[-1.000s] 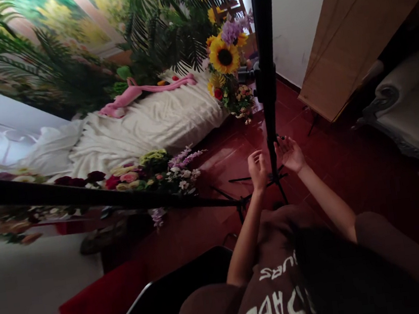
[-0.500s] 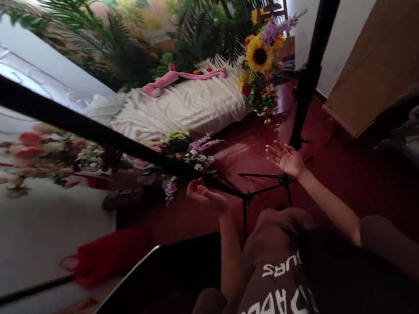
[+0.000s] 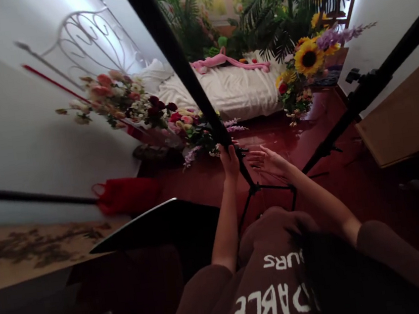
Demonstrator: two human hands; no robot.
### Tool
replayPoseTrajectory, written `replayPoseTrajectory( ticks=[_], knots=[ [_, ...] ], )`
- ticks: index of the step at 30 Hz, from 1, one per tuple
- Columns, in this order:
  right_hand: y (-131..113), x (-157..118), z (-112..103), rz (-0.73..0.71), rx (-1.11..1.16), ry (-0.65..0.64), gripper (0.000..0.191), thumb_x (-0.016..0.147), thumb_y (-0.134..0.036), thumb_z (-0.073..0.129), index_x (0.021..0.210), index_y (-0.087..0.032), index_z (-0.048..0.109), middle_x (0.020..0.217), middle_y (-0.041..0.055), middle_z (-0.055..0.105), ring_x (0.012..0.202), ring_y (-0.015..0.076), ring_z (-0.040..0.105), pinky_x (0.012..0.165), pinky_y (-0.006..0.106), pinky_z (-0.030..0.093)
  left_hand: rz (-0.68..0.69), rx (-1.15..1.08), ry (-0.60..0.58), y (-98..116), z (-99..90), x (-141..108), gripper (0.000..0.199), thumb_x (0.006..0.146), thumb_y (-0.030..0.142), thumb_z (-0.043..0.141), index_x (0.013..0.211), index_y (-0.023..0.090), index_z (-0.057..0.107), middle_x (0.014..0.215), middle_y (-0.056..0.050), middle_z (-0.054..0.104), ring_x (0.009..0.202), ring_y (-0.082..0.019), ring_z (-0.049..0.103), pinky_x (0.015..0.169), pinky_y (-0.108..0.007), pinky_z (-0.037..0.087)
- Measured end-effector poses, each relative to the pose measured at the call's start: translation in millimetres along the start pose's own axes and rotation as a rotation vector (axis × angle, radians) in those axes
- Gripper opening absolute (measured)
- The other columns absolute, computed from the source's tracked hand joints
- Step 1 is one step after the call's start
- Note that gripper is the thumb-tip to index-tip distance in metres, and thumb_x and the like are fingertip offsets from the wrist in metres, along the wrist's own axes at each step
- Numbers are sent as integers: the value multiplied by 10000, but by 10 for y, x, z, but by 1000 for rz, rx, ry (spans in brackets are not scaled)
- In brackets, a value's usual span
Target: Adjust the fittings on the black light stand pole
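A black light stand point(image 3: 178, 59) slants down through the middle of the view to spread legs on the floor. My left hand point(image 3: 230, 162) is wrapped round its lower pole, beside a small knob. Just right of that pole, my right hand point(image 3: 269, 162) reaches toward the knob with its fingers stretched and apart, holding nothing. A second black stand point(image 3: 366, 94) leans on the right, its legs close to the first one's. Pink, red and white artificial flowers point(image 3: 110, 93) rise behind my left hand.
A bed with a white cover point(image 3: 232, 90) holds a pink plush toy point(image 3: 213, 62). Sunflowers point(image 3: 308, 57) stand at its right end. A red bag point(image 3: 126, 195) and a dark panel point(image 3: 156, 224) are at left. A brown board point(image 3: 403, 118) leans at right.
My left hand has closed round the stand's pole. My right hand has moved left toward the same pole. The view has turned left, and the stands appear at different angles.
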State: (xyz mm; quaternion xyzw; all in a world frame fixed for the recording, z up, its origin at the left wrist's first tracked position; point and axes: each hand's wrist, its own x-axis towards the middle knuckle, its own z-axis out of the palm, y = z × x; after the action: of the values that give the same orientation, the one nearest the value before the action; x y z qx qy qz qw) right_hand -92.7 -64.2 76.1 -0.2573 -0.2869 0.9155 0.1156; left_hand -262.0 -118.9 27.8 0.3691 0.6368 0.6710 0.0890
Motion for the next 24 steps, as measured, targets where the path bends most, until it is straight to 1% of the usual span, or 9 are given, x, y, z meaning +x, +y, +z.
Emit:
replayPoseTrajectory(
  ticks=[2,4,7,9,11,14,19,22,24],
  knots=[
    [-35,89,123,31,-15,6,388,1014,-475,384,944,-192,640,907,59,770,793,150,726,758,288,575,-24,11,24,-102,1,5,680,876,763,337,1116,169,564,988,-98,665,882,-173,652,854,-312,517],
    [-50,167,202,54,-25,27,375,1008,-476,409,833,-202,597,839,43,766,729,135,720,698,251,570,-56,39,85,-193,7,-8,729,844,796,356,1155,171,567,1078,-130,667,1001,-202,650,909,-328,510],
    [-42,252,253,102,-66,53,359,1005,-460,431,788,-210,568,762,17,752,638,112,699,597,205,543,-77,48,122,-273,20,-26,771,820,815,379,1192,167,569,1171,-166,647,1145,-237,613,991,-351,479],
    [-30,287,269,100,-101,60,328,996,-450,459,821,-208,595,735,5,743,597,105,681,564,195,533,-64,30,104,-284,25,-27,750,830,805,378,1184,174,575,1139,-159,655,1135,-235,615,999,-351,474],
    [-24,309,285,56,-140,74,296,990,-417,488,840,-201,625,712,0,733,565,93,659,551,182,527,-40,19,88,-273,26,-25,714,840,791,382,1173,192,581,1102,-143,664,1101,-230,626,992,-354,478],
    [-33,329,314,-16,-211,115,274,974,-369,532,803,-190,651,682,7,712,524,82,627,516,166,509,-16,26,103,-250,29,-22,701,842,781,397,1194,203,581,1122,-146,666,1109,-242,631,991,-373,481],
    [-78,351,339,-98,-351,178,230,925,-326,610,772,-169,680,668,7,686,492,63,580,472,149,471,-16,49,134,-246,60,-17,778,836,793,382,1214,145,589,1090,-185,679,1078,-261,650,944,-376,509],
    [-116,357,320,-130,-471,156,204,879,-335,659,780,-159,688,712,17,701,499,53,556,496,147,476,-10,51,134,-255,69,-13,747,847,767,408,1216,144,592,1048,-179,689,1051,-254,658,913,-357,518],
    [-142,356,295,-186,-569,129,194,824,-352,712,772,-169,673,727,7,694,520,55,550,529,159,492,-7,57,132,-262,67,-12,718,854,754,418,1203,153,599,1033,-170,692,1029,-249,662,900,-350,519]
  ],
)
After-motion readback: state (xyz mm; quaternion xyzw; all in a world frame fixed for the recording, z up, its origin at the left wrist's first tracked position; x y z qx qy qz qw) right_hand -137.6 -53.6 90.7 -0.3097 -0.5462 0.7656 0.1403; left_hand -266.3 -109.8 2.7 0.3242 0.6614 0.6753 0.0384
